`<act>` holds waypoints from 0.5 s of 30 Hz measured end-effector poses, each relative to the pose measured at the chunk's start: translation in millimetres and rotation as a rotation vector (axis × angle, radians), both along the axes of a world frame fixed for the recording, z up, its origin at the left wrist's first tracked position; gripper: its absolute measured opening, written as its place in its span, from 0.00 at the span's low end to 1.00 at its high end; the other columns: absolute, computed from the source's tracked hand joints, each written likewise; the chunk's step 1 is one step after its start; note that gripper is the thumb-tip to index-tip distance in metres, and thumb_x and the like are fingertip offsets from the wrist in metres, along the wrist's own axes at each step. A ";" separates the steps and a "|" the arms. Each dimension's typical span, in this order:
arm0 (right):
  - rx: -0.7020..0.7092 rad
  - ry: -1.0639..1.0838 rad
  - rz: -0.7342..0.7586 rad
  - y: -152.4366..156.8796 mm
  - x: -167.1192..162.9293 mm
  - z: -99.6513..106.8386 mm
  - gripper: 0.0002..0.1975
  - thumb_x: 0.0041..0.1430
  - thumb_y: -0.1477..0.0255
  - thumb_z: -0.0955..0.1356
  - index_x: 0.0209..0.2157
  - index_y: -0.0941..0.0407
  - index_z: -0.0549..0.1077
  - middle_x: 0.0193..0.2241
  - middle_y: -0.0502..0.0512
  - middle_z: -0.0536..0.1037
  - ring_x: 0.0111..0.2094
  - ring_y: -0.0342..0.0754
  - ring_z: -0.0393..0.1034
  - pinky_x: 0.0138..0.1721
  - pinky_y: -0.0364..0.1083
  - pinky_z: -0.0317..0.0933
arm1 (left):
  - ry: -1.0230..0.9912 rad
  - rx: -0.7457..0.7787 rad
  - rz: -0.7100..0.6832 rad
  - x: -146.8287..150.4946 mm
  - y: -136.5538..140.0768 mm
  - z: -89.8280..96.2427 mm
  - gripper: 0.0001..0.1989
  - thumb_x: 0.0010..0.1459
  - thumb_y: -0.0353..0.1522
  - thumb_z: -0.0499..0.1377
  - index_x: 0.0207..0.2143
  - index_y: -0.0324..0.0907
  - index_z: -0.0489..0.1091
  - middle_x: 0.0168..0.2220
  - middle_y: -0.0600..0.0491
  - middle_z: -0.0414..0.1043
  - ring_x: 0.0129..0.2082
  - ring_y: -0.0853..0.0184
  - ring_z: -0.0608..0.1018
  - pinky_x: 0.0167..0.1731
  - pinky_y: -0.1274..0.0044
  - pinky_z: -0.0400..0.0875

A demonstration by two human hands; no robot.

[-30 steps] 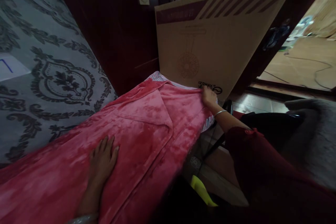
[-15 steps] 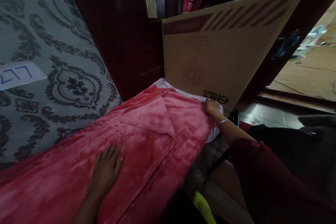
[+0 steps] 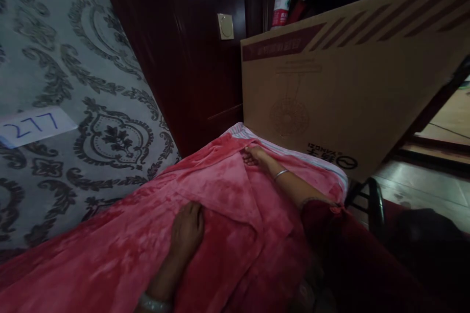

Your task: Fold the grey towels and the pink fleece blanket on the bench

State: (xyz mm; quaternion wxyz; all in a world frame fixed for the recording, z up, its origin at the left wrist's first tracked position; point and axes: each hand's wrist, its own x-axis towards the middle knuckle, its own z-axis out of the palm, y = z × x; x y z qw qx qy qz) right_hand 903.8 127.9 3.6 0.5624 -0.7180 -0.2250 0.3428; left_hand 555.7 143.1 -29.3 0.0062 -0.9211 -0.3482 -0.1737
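A red plush blanket [image 3: 121, 244] spreads across the lower view, with folded layers and a pointed flap in its middle. Under its far end a pale striped cloth edge [image 3: 323, 160] shows. My right hand [image 3: 254, 155] reaches to the far part of the blanket, its fingers curled on the plush at a fold line. Nearer to me, my left hand [image 3: 186, 229] lies on the flap with its fingers bent in against the fabric; the fingertips are partly hidden.
Beyond the blanket stands a large cardboard box [image 3: 312, 102], with a plastic bottle [image 3: 282, 0] above its top edge. Patterned wallpaper [image 3: 110, 132] bearing a paper marked 277 [image 3: 36, 126] is on the left. A dark chair frame [image 3: 376, 205] stands at right.
My right hand has left the blanket's far right corner and moved left to the fold. My left hand has slid right and forward, its fingers going from spread to bent. The view has shifted.
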 end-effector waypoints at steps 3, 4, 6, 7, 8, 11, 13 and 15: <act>0.091 0.134 -0.060 28.2 -6.3 -10.4 0.11 0.69 0.70 0.64 0.30 0.57 0.68 0.18 0.49 0.71 0.19 0.42 0.66 0.25 0.41 0.68 | -0.048 0.089 -0.025 -2.5 1.1 -18.8 0.15 0.64 0.29 0.51 0.48 0.41 0.75 0.44 0.46 0.78 0.44 0.59 0.79 0.45 0.69 0.72; 0.121 0.162 -0.091 36.5 -5.8 -11.7 0.09 0.68 0.72 0.64 0.31 0.56 0.68 0.19 0.48 0.71 0.20 0.42 0.66 0.26 0.40 0.68 | -0.042 0.100 -0.033 -3.9 1.4 -21.5 0.15 0.64 0.29 0.52 0.49 0.41 0.75 0.43 0.47 0.78 0.43 0.59 0.78 0.44 0.69 0.72; 0.180 0.200 -0.153 52.2 0.5 -9.1 0.06 0.67 0.76 0.64 0.33 0.56 0.67 0.21 0.47 0.71 0.21 0.41 0.67 0.27 0.40 0.69 | -0.027 0.116 -0.036 -5.4 1.9 -23.2 0.16 0.64 0.29 0.53 0.51 0.41 0.74 0.44 0.47 0.77 0.43 0.59 0.78 0.43 0.69 0.72; 0.208 0.213 -0.180 59.4 6.6 -5.1 0.05 0.67 0.77 0.63 0.34 0.56 0.67 0.22 0.48 0.72 0.22 0.41 0.68 0.28 0.40 0.69 | -0.020 0.123 -0.033 -5.4 2.0 -23.1 0.17 0.65 0.29 0.53 0.52 0.41 0.74 0.44 0.47 0.77 0.42 0.59 0.78 0.42 0.69 0.72; 0.236 0.220 -0.203 65.9 14.7 0.4 0.06 0.67 0.77 0.62 0.36 0.55 0.67 0.24 0.48 0.73 0.24 0.41 0.69 0.29 0.40 0.70 | -0.015 0.128 -0.026 -5.0 1.8 -22.9 0.18 0.65 0.29 0.53 0.54 0.41 0.73 0.44 0.47 0.77 0.42 0.59 0.77 0.42 0.69 0.71; 0.325 0.213 -0.265 77.8 44.7 18.6 0.08 0.69 0.76 0.58 0.42 0.54 0.67 0.30 0.49 0.76 0.28 0.41 0.72 0.33 0.41 0.72 | 0.007 0.114 -0.005 -3.7 0.6 -22.8 0.21 0.65 0.28 0.52 0.59 0.42 0.71 0.39 0.49 0.75 0.39 0.61 0.76 0.39 0.71 0.70; 0.342 0.143 -0.296 78.2 62.5 23.6 0.10 0.70 0.74 0.58 0.48 0.52 0.67 0.35 0.50 0.78 0.31 0.41 0.73 0.34 0.42 0.73 | 0.022 0.093 0.001 -3.3 -0.3 -23.1 0.23 0.65 0.28 0.52 0.61 0.43 0.69 0.38 0.49 0.73 0.39 0.61 0.75 0.38 0.71 0.69; 0.293 0.019 -0.317 73.8 74.5 18.4 0.13 0.69 0.72 0.60 0.52 0.50 0.67 0.37 0.51 0.79 0.31 0.42 0.74 0.34 0.43 0.73 | 0.031 0.075 0.004 -3.2 -0.5 -23.1 0.24 0.66 0.28 0.51 0.63 0.44 0.68 0.38 0.49 0.73 0.39 0.61 0.75 0.39 0.70 0.69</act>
